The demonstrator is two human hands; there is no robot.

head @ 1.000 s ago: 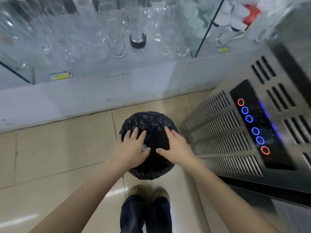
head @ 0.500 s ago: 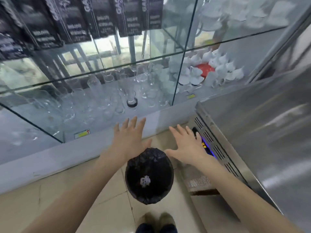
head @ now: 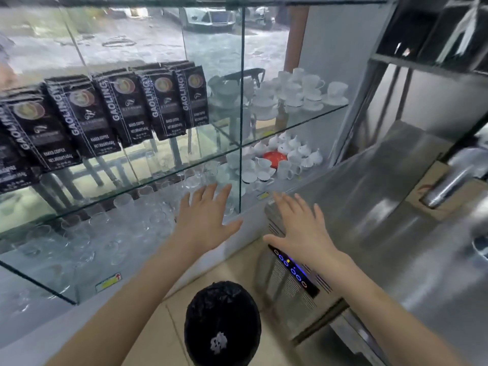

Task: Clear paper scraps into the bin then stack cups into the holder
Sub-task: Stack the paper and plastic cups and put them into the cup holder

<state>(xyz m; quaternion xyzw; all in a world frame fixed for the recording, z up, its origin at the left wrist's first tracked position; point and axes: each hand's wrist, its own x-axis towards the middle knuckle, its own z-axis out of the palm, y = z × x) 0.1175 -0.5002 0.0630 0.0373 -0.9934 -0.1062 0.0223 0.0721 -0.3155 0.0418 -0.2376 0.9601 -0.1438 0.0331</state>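
A round bin lined with a black bag stands on the tiled floor at the bottom centre. A crumpled white paper scrap lies inside it. My left hand hovers well above the bin, flat, fingers spread, holding nothing. My right hand is level with it to the right, also spread and empty, over the front corner of the steel counter. No cup holder is in view.
A glass display cabinet fills the left and centre, with coffee bags, white cups and clear glasses on its shelves. A lit control panel sits on the steel unit's front. A steel tap or handle juts out at right.
Both hands have come up off the bin and away from it, fingers spread. The view has tilted upward, so the bin now sits at the bottom with the scrap inside.
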